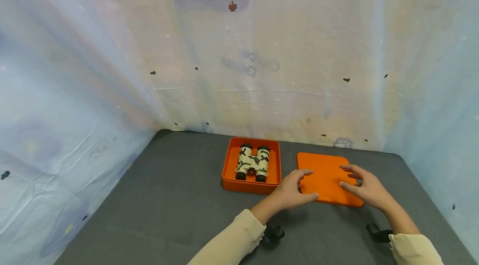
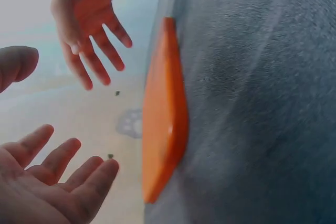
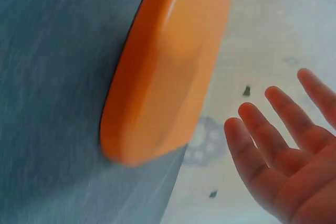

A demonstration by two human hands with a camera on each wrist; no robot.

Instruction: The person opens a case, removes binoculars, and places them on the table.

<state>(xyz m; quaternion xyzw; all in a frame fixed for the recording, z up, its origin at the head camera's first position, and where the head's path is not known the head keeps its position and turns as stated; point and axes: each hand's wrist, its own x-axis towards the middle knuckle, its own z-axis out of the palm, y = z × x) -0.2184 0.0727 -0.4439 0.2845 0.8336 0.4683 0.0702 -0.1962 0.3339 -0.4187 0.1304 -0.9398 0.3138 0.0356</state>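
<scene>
An orange lid [image 1: 325, 175] lies flat on the grey table, right of an orange box [image 1: 225, 173]. Inside the box rest camouflage-patterned binoculars [image 1: 245, 160] with black ends. The left hand [image 1: 290, 192], fingers spread and thumb apart, hovers at the lid's left side, near the box's front right corner. Over the lid's right edge is the right hand [image 1: 366, 188], its fingers loosely bent and holding nothing. Both wrist views show the lid's rounded edge, with the left palm [image 2: 58, 187] and the right fingers [image 3: 278, 150] apart from it.
The grey table [image 1: 168, 198] reaches back to a pale patterned cloth [image 1: 262, 69] that hangs behind it and along both sides. Black straps [image 1: 274, 234] show at both wrists, below the cream sleeves [image 1: 239, 236].
</scene>
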